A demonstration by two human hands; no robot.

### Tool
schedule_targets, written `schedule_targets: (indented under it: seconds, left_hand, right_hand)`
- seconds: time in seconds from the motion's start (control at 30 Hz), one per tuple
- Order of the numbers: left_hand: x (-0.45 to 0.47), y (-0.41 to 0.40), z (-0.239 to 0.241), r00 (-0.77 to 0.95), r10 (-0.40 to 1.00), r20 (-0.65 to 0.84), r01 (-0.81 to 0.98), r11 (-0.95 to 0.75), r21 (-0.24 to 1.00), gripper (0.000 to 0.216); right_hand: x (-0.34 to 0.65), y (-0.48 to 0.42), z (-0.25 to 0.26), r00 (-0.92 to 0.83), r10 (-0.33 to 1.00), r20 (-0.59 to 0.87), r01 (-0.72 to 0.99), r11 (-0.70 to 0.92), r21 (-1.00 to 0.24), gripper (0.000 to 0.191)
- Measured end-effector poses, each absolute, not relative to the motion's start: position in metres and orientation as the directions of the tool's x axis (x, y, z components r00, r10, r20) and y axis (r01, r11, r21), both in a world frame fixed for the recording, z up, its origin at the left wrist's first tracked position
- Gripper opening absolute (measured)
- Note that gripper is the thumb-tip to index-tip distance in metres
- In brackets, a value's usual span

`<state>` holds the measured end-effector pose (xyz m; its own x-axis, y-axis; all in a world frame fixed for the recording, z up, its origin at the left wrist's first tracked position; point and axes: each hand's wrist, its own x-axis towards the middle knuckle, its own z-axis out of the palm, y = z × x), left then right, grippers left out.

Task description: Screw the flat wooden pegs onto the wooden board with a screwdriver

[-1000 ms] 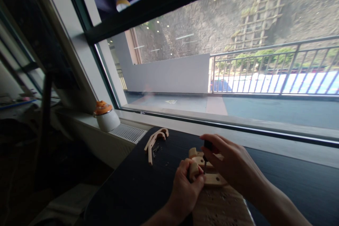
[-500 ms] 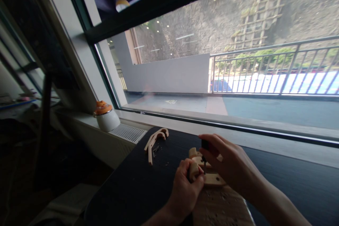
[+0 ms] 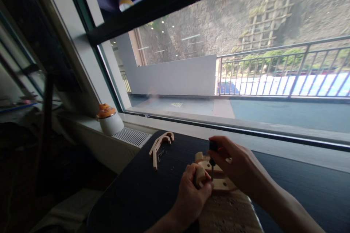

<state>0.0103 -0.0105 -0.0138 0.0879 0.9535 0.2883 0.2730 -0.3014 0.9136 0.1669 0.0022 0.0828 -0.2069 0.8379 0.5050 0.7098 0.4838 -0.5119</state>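
A small screwdriver with a dark handle stands upright in the closed fingers of my right hand. Its tip points down into a pale wooden assembly on the black table. My left hand is curled around a rounded wooden part at the left end of that assembly, holding it in place. The assembly rests partly on a light wooden board near the table's front edge.
Curved wooden pieces and a few small dark bits lie on the table to the left. A white jar with an orange lid stands on the windowsill beside a vent grille. A large window runs behind the table.
My right hand has shifted slightly on the screwdriver handle, fingers turning around it. The left hand and the wooden assembly stay where they were.
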Motion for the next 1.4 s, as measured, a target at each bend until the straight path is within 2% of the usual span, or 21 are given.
schedule_targets:
  seconds: [0.17,0.3,0.5,0.7,0.9,1.1,1.27,1.4]
  left_hand:
    - [0.012,-0.01,-0.015,0.074,0.956,0.283,0.265,-0.293,0.919,0.01]
    - [0.013,-0.011,-0.013,0.078,0.955,0.285,0.258,-0.296,0.92,0.009]
    - [0.013,-0.01,-0.013,0.062,0.953,0.298,0.251,-0.304,0.919,0.01]
    - [0.013,-0.01,-0.014,0.062,0.954,0.293,0.264,-0.299,0.917,0.009]
    - [0.015,-0.01,-0.013,0.059,0.948,0.313,0.249,-0.318,0.915,0.01]
    - [0.013,-0.009,-0.016,0.063,0.955,0.289,0.255,-0.295,0.921,0.009]
    - [0.013,-0.009,-0.017,0.053,0.954,0.294,0.279,-0.297,0.913,0.009]
    - [0.014,-0.01,-0.016,0.046,0.954,0.295,0.271,-0.296,0.916,0.009]
  right_hand:
    - [0.166,0.002,0.079,-0.184,0.837,0.515,0.715,0.474,-0.515,0.024]
    - [0.167,-0.003,0.081,-0.241,0.812,0.531,0.737,0.509,-0.444,0.031]
    - [0.166,-0.004,0.086,-0.309,0.811,0.497,0.76,0.525,-0.384,0.03]
    - [0.165,-0.001,0.086,-0.276,0.815,0.509,0.784,0.497,-0.371,0.023]
    - [0.163,-0.009,0.089,-0.346,0.786,0.512,0.689,0.584,-0.43,0.029]
    - [0.166,-0.001,0.086,-0.271,0.831,0.486,0.717,0.511,-0.475,0.024]
    - [0.165,0.001,0.083,-0.214,0.867,0.45,0.802,0.418,-0.426,0.02]
    - [0.164,0.001,0.078,-0.235,0.874,0.426,0.813,0.417,-0.407,0.023]
